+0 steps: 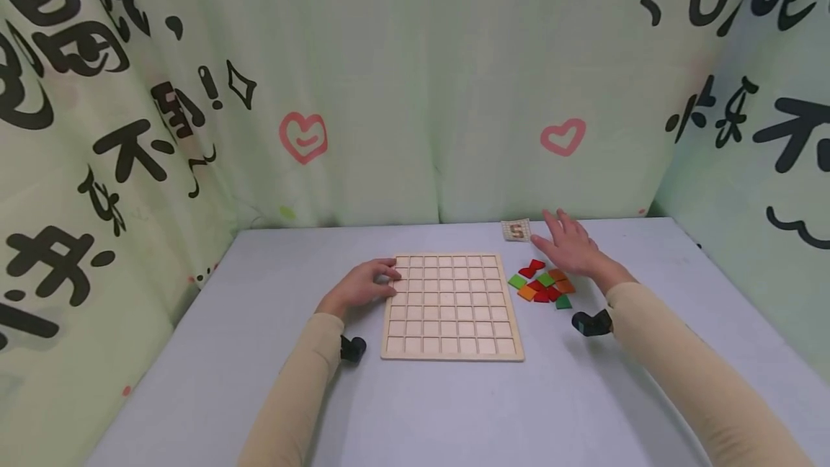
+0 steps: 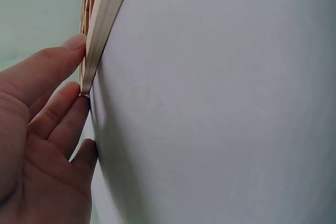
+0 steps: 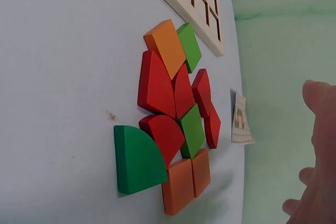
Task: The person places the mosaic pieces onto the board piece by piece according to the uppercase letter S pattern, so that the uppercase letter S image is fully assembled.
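A light wooden grid board (image 1: 452,305) with square cells lies flat on the table. My left hand (image 1: 364,285) is at its upper left edge. In the left wrist view, the thumb (image 2: 73,45) and bent fingers of that hand hold the board's edge (image 2: 102,19). Just beyond a small cluster of coloured blocks, my right hand (image 1: 570,245) hovers with fingers spread and nothing in them. Red blocks (image 3: 156,85), orange blocks (image 3: 178,187), light green blocks (image 3: 192,131) and a dark green quarter-round block (image 3: 139,161) lie right of the board.
A small printed card (image 1: 516,230) lies near the table's back edge, beside the right fingertips. Pale green curtains (image 1: 421,92) with black writing and red hearts surround the white table (image 1: 259,380) at the back and sides.
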Demonstrator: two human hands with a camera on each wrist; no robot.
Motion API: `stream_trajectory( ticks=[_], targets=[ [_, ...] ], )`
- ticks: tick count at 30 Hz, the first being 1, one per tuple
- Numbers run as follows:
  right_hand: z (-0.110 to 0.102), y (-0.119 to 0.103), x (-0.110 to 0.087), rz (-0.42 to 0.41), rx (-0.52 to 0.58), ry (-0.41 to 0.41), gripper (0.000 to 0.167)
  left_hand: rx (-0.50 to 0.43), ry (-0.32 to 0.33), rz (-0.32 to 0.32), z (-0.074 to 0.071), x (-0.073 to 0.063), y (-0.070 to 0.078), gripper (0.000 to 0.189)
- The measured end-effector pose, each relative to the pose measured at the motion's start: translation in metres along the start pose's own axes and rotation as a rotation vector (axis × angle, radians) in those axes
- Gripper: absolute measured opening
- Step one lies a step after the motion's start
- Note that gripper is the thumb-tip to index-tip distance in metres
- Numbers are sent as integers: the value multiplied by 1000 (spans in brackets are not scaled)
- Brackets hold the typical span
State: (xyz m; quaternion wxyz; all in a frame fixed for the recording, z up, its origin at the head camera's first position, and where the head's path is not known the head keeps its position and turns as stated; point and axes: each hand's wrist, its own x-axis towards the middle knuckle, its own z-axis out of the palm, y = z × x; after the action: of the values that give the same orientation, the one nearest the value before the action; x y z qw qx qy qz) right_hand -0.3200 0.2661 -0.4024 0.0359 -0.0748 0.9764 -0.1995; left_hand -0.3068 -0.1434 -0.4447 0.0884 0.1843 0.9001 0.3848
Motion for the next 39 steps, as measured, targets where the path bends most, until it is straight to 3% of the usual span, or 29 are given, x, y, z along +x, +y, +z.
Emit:
stream_trajectory(
  ticks=[6, 12, 19, 29, 39],
  targets=[
    [3, 9, -1, -10, 7, -18, 80, 3, 4, -23, 0, -1, 0, 28],
    [11, 16, -4, -9, 80, -82, 57, -12, 13, -36, 1, -2, -1, 28],
    [20, 13, -5, -82, 77, -67, 48, -16, 20, -27, 2, -2, -4, 28],
    [25, 10, 0, -46, 43, -75, 40, -25, 20, -31, 3, -2, -4, 26],
    [30, 5, 2, -47, 20, -22, 39, -15, 27, -56, 3, -1, -4, 26]
  ],
)
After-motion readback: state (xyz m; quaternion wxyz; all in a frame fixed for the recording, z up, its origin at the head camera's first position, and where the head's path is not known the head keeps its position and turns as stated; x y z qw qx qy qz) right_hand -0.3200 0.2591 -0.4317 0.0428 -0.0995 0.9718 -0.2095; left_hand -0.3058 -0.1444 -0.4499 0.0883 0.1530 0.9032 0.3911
